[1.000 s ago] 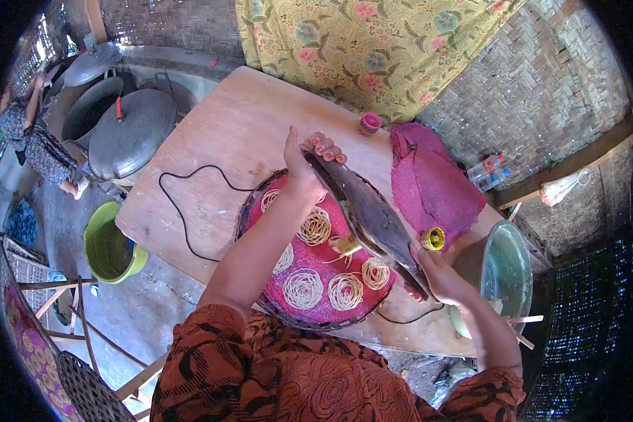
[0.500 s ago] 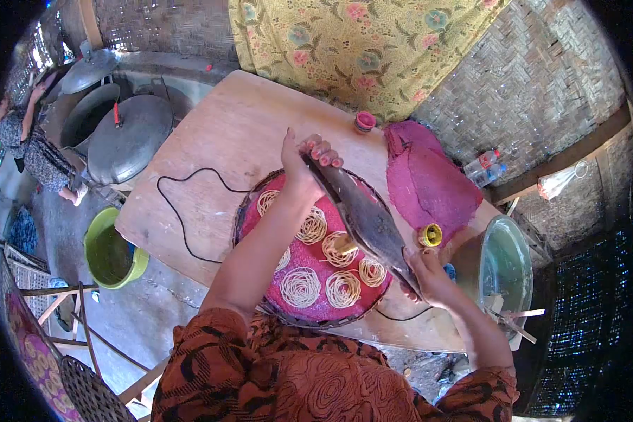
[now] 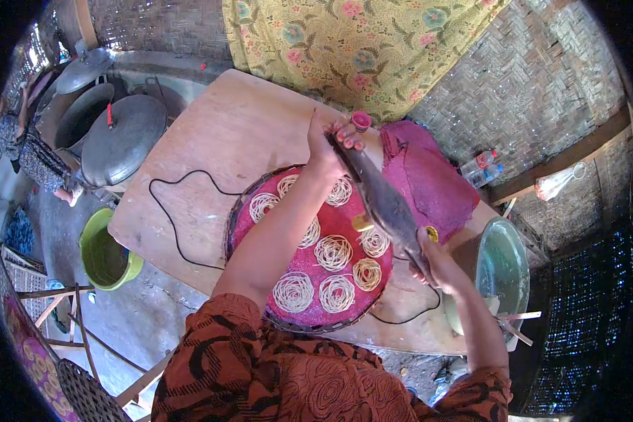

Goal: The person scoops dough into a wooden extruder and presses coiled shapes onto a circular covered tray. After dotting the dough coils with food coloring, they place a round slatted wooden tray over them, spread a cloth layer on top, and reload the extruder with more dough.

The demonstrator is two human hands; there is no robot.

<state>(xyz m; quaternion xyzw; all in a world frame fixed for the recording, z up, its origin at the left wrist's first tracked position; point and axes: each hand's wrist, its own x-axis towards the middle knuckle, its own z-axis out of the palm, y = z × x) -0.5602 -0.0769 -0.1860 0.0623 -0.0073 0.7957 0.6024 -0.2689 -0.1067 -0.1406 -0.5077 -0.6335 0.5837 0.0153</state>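
My left hand (image 3: 336, 144) is wrapped round the upper end of a dark wooden hand press (image 3: 381, 197). The press's lower end is in the grip of my right hand (image 3: 437, 266). It slants across the right side of a round woven tray (image 3: 233, 271), with a short yellowish cylinder (image 3: 362, 223) jutting from its underside. Pink cloth (image 3: 306, 264) lines the tray. Coiled nests of pale noodle strands lie on it, among them one nest (image 3: 333, 253) near the middle and another (image 3: 375, 243) close beside the press. My left forearm hides part of the tray.
The tray rests on a wooden table (image 3: 190, 133) with a black cord (image 3: 165, 211). Pink cloth (image 3: 436, 176), a small pink cup (image 3: 361, 120) and a greenish basin (image 3: 503, 260) stand around it. A green tub (image 3: 105, 253), large pots (image 3: 123, 141) and another person (image 3: 39, 155) are at left.
Both hands have shifted the press up and to the right. The nest near the tray's middle is uncovered now, and a nest at the right edge shows beside the press.
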